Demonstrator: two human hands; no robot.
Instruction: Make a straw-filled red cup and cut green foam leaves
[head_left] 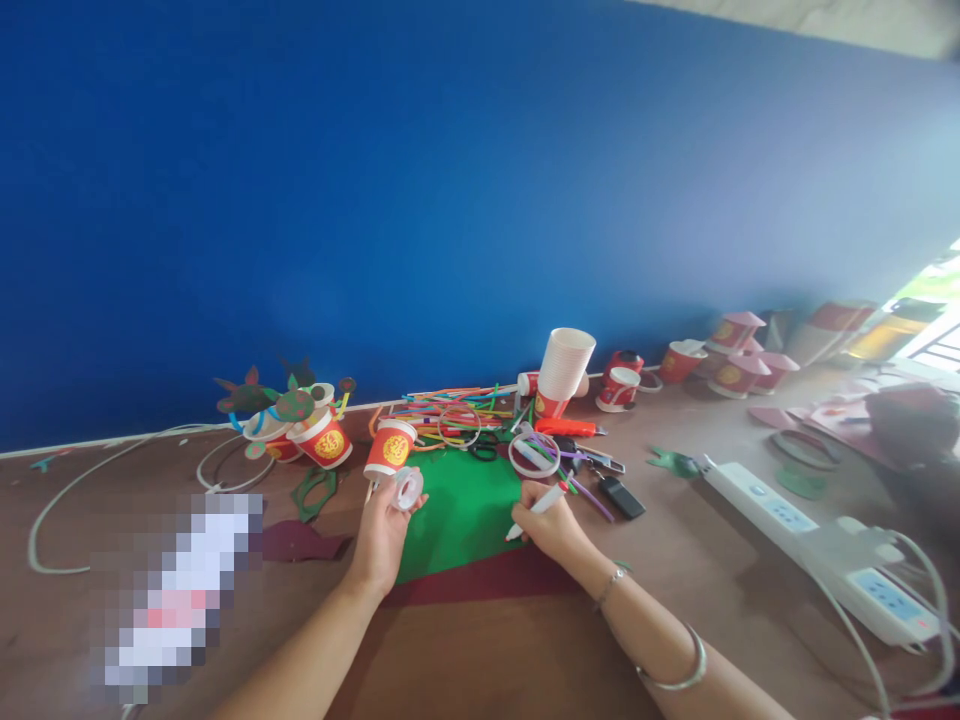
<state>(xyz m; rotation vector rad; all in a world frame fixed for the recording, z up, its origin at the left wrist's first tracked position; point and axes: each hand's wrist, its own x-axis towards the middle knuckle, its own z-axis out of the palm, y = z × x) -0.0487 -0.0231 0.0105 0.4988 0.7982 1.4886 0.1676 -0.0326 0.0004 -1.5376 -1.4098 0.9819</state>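
Observation:
My left hand (379,545) is closed on a small translucent roll that looks like clear tape (400,492), at the left edge of a green sheet of paper (461,505). Just behind it is a red and white paper cup (390,445) with an orange strip at each side. In my right hand (555,530) is a white marker with red ends (546,500), gripped like a pen. Its lower end points down at the right part of the green sheet; whether it touches is unclear. A dark red sheet (480,588) shows from under the green one.
Behind the sheet lie colourful pipe cleaners (450,408), scissors (484,450), a white ring (534,470) and an orange cutter (566,427). Stacked cups (566,365) stand near the blue wall (375,200). Decorated cups (322,440) are left; a power strip (772,505) with cables is right.

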